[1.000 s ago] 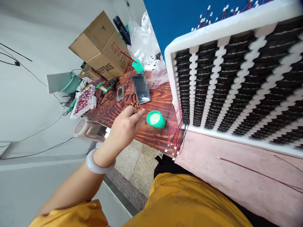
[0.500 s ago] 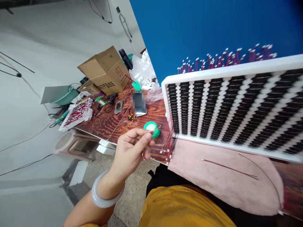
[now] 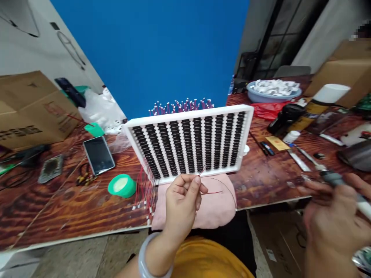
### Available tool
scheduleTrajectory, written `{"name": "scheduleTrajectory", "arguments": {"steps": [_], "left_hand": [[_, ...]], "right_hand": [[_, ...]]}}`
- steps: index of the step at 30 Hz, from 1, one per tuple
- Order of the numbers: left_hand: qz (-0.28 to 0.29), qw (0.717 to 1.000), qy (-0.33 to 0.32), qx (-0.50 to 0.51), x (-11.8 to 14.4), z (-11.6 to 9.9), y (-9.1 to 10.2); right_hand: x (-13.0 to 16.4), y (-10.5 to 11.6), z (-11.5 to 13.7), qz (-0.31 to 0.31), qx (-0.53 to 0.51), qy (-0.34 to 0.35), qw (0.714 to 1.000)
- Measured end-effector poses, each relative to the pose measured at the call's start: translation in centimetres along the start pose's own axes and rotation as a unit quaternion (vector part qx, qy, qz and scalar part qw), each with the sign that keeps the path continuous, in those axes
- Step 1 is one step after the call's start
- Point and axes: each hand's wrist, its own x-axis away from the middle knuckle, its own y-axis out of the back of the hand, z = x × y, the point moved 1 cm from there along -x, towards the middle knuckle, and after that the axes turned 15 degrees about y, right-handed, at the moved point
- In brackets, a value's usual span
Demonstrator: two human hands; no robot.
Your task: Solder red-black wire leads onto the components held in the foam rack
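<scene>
My left hand (image 3: 184, 202) is closed in a pinch on a thin red-and-black wire (image 3: 202, 171), its ends poking up past the fingertips. It is over a pink cloth (image 3: 216, 216), where another red-black wire (image 3: 214, 192) lies partly hidden behind the fingers. Just beyond stands a tilted white tray (image 3: 246, 135) with rows of dark ring-like parts (image 3: 185, 146). At the right, my right hand (image 3: 336, 220), blurred, grips a soldering iron (image 3: 333, 178) by its grey handle, the metal tip pointing away to the upper left.
Left of the tray are a green cup (image 3: 130, 186), hanging wires with white connectors (image 3: 142, 193), a phone (image 3: 99, 155) and a cardboard box (image 3: 34, 112). To the right stand a can (image 3: 307, 114), a small white bottle (image 3: 291, 136) and a blue basin (image 3: 252, 96). A blue panel (image 3: 162, 50) rises behind.
The view has swung right. My left hand, with the wire, has gone from beside the green cup to in front of the tray. My right hand with the soldering iron has come into view.
</scene>
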Motion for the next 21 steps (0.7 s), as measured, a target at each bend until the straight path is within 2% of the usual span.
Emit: {"name": "scheduleTrajectory", "arguments": {"steps": [2,5,9,14,21], "left_hand": [[0.009,1.0,-0.004,0.012,-0.7,0.3,-1.3],[0.023,0.999,0.008,0.03,-1.4,0.3,-2.3],[0.047,0.996,0.059,0.054,-1.6,0.0,-2.3],[0.033,0.992,0.099,0.077,-1.8,0.0,-1.7],[0.065,0.994,0.064,0.054,-1.7,0.2,-1.8]], "right_hand": [[0.4,-0.5,1.1,0.051,-0.016,0.018,0.998],[1.4,-1.3,2.4,0.092,-0.032,-0.004,0.995],[2.1,-1.6,2.8,0.086,-0.033,-0.024,0.995],[2.4,-2.5,2.8,0.059,-0.033,-0.032,0.997],[3.6,-4.2,3.0,0.089,-0.023,-0.072,0.993]]}}
